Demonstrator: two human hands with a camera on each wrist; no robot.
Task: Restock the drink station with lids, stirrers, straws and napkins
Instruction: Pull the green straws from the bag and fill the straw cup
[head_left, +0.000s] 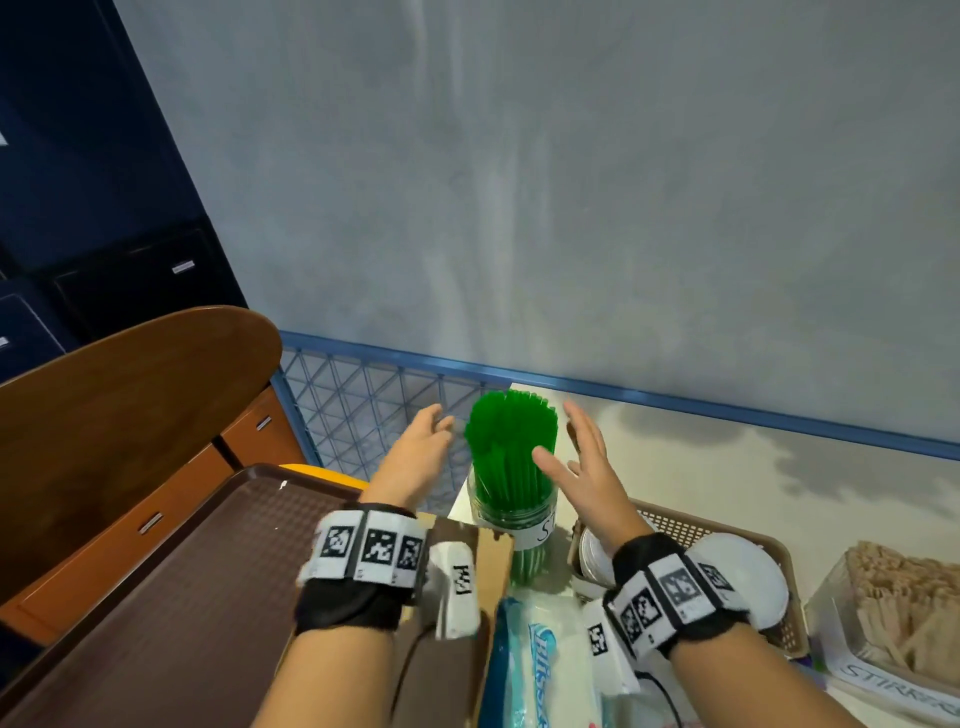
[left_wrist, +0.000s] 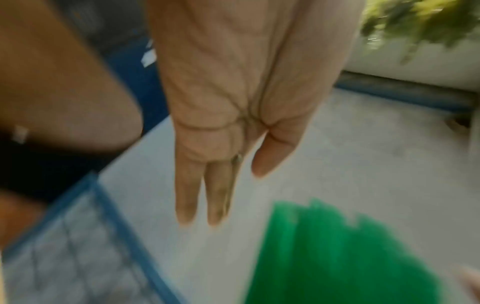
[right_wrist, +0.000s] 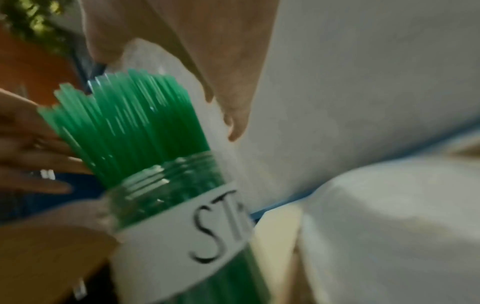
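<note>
Your left hand (head_left: 422, 451) and right hand (head_left: 582, 467) hover with fingers straight and spread, gripping nothing. Between them stands the clear labelled jar (head_left: 511, 514) on the white counter (head_left: 727, 467), green straws (head_left: 511, 441) bunched upright inside, just beside both palms.

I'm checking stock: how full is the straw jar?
Full. Green straws pack the clear jar tightly and rise well above its open rim; both hands hover open beside them.

Open hands (head_left: 506, 457) flanking green straws (head_left: 511, 447)
</note>
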